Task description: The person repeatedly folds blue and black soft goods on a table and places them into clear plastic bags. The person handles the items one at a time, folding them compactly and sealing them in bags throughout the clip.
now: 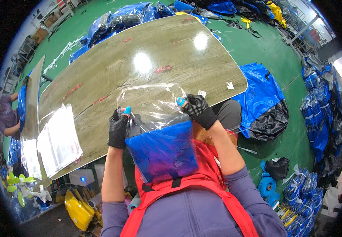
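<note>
At the far left of the frame, a co-worker's purple sleeve [5, 115] shows, and below it, at lower left, stands a small fan [21, 186] with green blades. To its right, a stack of clear plastic sleeves [59, 142] lies on the left end of the wood-patterned counter [111, 69], which spreads across the upper middle.

Near the centre, the left hand [119, 127], in a dark dotted glove with a blue thumb cover, is closed on the upper left edge of a clear bag [149, 102]. The bag hangs at mid-frame over a red apron [212, 170], with a folded blue piece [161, 148] in its lower part. Just right of it, the right hand [198, 110], gloved alike, pinches the bag's upper right edge.

The step looks like packing, with the piece already inside and the loose film being managed. Next, I judge, both corners want an even grip while the slack is flattened or folded; whether the mouth is sealed I cannot tell.

Further right, a blue-and-black sheet [257, 89] lies on the floor.
</note>
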Tool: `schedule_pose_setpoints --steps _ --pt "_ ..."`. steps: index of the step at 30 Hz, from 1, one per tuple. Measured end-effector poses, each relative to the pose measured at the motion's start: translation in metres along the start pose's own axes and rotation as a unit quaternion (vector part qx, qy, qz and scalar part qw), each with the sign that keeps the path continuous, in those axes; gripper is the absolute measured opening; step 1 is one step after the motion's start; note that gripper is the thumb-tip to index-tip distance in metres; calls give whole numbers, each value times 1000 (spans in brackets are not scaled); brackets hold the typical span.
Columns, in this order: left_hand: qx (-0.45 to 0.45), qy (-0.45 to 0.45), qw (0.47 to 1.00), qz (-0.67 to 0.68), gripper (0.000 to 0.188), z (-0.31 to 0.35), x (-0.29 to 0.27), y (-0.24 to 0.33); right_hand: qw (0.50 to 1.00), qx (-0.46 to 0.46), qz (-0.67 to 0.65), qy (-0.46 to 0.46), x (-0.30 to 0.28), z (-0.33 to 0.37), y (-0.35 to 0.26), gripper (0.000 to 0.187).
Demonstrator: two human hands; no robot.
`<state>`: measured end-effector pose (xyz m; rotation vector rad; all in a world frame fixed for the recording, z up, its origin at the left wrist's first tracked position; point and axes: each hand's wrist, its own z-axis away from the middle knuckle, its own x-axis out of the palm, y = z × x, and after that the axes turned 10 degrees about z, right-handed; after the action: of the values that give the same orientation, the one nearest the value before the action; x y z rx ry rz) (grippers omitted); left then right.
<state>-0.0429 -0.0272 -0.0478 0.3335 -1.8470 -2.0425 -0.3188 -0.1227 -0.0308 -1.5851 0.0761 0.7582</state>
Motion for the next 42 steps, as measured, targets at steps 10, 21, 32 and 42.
schedule_pose_setpoints --steps 10,21,32,42 --pt "-58 -79 958 270 44 -33 -2 7 963 22 -247 103 -14 -25 -15 28" --pt "1 -38 956 292 26 -25 13 57 839 -410 254 250 13 -60 -118 31" --pt "2 -127 983 136 39 -21 -4 69 789 -509 342 33 38 -103 -130 21" --pt "127 -116 981 -89 32 -13 -1 75 793 -484 371 6 41 -107 -116 25"
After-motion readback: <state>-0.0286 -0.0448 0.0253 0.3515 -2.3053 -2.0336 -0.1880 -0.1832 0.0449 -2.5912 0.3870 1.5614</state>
